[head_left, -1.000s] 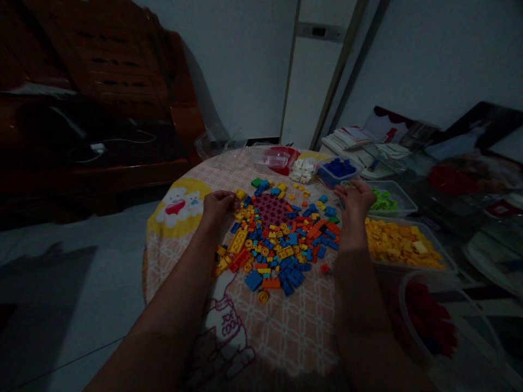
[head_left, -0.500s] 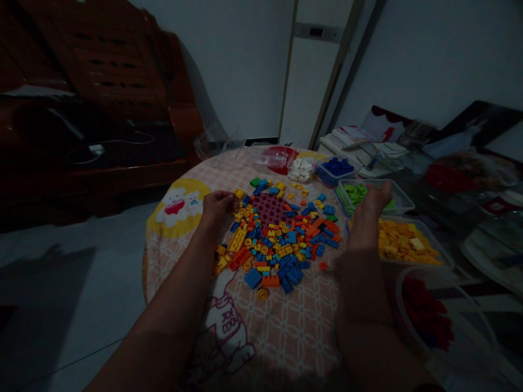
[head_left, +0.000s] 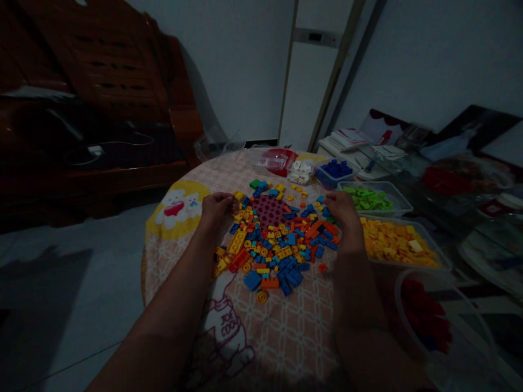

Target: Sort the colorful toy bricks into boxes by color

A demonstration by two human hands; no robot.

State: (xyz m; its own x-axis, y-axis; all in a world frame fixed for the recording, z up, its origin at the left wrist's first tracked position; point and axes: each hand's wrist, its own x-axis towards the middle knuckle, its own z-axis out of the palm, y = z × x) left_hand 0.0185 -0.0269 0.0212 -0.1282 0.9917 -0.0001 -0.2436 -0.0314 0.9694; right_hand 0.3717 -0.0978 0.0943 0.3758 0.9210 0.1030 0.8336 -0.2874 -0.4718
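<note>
A loose pile of toy building bricks (head_left: 281,251), mostly yellow, blue and orange, spreads over the cloth-covered round table (head_left: 302,326). At its left rim is my left hand (head_left: 217,208), fingers pinched together beside a yellow brick (head_left: 239,195); whatever they hold is too dark to name. My right hand (head_left: 342,208) is at the right rim, its fingers curled in and closed near several blue bricks (head_left: 328,211). Anything within them is hidden. Between both hands, a dark pink patch of the cloth (head_left: 270,211) shows, ringed by bricks.
Along the right side stand clear boxes of blue bricks (head_left: 335,169), green bricks (head_left: 368,199) and yellow bricks (head_left: 398,244), plus a round tub with red bricks (head_left: 425,316). White bricks (head_left: 300,171) and clear plastic trays (head_left: 267,158) lie at the back. A wooden bench (head_left: 122,103) is left.
My right hand has come left and down from over the green brick box to the pile's right edge, its stretched fingers now curled. My left hand has barely moved.
</note>
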